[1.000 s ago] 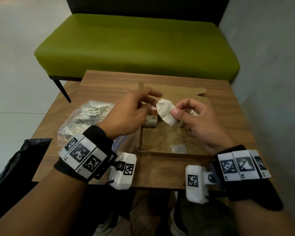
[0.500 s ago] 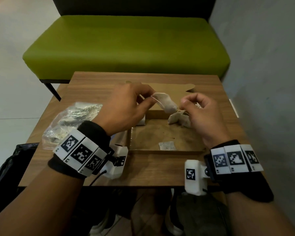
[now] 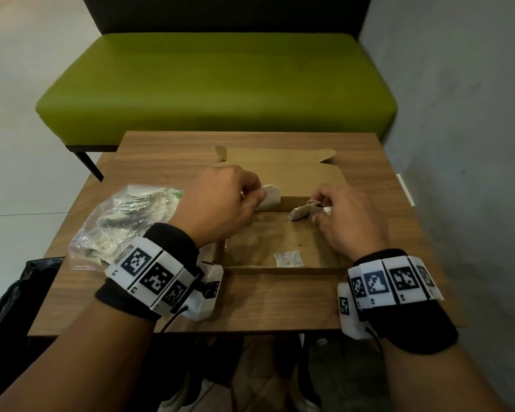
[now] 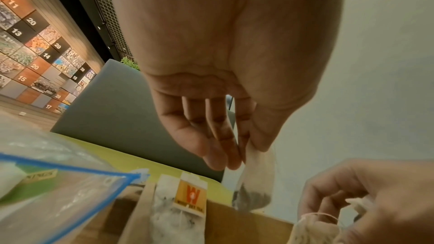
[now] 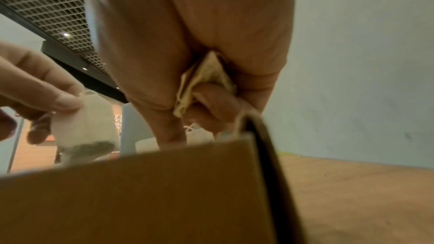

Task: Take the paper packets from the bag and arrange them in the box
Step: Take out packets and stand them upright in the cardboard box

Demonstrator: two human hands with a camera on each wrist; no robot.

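Here we are holding both hands over the far part of the open cardboard box, which is lying on the wooden table with its lid flap folded back toward the green bench. Our left hand is pinching one paper packet between thumb and fingers, just above the far-left corner of the box. Our right hand is gripping a second packet with its string, low near the far wall. The middle of the box floor is showing free, and one small flat packet is lying near the front wall. The clear plastic bag is sitting just left of the box, with more packets inside.
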